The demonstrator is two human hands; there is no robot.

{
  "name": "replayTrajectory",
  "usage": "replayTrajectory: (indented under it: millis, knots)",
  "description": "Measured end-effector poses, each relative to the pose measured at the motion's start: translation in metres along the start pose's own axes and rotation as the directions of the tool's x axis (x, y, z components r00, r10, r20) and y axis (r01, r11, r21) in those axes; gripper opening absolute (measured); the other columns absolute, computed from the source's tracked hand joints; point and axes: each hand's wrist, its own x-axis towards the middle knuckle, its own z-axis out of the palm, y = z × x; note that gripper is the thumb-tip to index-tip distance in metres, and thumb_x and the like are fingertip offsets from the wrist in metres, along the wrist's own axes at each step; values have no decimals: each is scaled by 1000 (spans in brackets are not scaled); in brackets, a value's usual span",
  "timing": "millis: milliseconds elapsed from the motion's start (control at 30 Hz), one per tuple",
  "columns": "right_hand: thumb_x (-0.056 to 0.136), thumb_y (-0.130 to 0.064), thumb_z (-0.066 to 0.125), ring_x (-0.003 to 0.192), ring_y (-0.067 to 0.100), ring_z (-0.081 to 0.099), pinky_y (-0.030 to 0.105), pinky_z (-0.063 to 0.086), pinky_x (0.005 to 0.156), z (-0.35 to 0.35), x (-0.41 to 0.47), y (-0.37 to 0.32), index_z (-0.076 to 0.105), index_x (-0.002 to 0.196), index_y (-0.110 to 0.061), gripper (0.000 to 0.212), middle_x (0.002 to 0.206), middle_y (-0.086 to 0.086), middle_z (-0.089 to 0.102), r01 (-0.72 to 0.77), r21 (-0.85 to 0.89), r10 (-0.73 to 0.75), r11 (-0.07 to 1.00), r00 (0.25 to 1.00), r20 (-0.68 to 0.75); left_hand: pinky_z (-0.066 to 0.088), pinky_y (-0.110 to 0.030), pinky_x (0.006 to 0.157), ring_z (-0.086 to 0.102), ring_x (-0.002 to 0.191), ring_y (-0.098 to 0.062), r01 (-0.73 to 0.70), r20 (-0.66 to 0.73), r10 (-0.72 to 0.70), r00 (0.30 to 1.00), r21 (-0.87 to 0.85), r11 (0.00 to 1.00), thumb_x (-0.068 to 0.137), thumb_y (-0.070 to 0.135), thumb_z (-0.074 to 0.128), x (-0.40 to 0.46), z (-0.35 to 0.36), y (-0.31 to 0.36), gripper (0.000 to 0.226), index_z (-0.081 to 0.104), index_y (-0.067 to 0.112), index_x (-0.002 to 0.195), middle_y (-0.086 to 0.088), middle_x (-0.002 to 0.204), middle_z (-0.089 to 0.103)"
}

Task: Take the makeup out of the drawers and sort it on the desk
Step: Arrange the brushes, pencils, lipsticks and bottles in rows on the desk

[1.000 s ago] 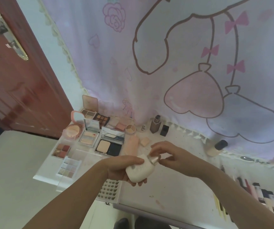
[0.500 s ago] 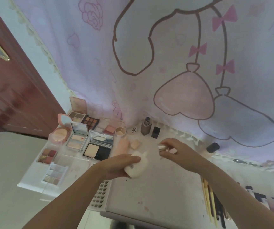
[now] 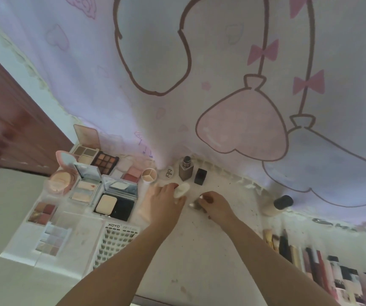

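Now L hand (image 3: 166,203) is gripping white bottle (image 3: 181,189) on table (image 3: 199,250); R hand (image 3: 214,205) is pinching its cap (image 3: 196,204) just beside, to the right.

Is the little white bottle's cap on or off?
Off. The left hand holds the white bottle, while the right hand pinches a small silvery cap apart from it.

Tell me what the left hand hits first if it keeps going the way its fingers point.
Probably the round white bibi compact, beyond the left hand and the white bottle it grips; the taupe foundation bottle stands just right of that line. Depth is unclear.
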Motion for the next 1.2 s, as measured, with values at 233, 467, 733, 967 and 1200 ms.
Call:
replayTrajectory:
  millis: [233, 467, 733, 967, 1200]
  knots:
    - [90, -28, 56, 83, 20, 58, 29, 49, 71, 14, 19, -10, 57, 117, -16, 29, 102, 5, 60, 36, -25, -38, 999, 995, -90, 35, -31, 93, 46, 112, -23, -4, -12, 4, 1000, 44, 999, 83, 34, 66, 11, 0, -2, 42, 54, 16, 119, -2, 118, 59]
    - [95, -29, 48, 84, 14, 60, 17, 42, 63, -43, -23, -1, 55, 116, -22, 23, 107, -2, 58, 159, -106, -173, 981, 975, -136, 44, -35, 90, 49, 101, -20, -110, -217, 69, 974, -179, 978, 82, 16, 68, -34, -17, 14, 36, 54, 7, 113, -7, 108, 56]
    - [98, -29, 39, 88, 20, 60, 30, 51, 74, -163, -85, 18, 57, 110, -19, 24, 104, 1, 56, 3, -676, -348, 737, 859, -375, 36, -27, 105, 39, 120, -11, -306, 328, 388, 861, -275, 912, 94, 29, 48, -60, 71, 125, 46, 35, 20, 138, 3, 131, 43]
    - [98, -43, 37, 78, 19, 61, 35, 56, 75, -153, -60, 42, 46, 105, -16, 29, 87, 2, 60, -19, -721, -217, 693, 948, -233, 39, -37, 104, 44, 124, -19, -110, 564, 284, 775, -323, 940, 91, 20, 54, -29, 123, 165, 43, 44, 19, 133, -2, 132, 48]
    - [95, -44, 43, 55, 12, 48, 24, 44, 55, -156, -65, 28, 48, 84, -17, 30, 71, 1, 56, 121, -428, -202, 895, 968, -148, 48, -16, 66, 59, 73, 2, 108, 566, 334, 754, -608, 787, 90, 38, 57, -45, 61, 129, 23, 53, 24, 107, 7, 90, 61]
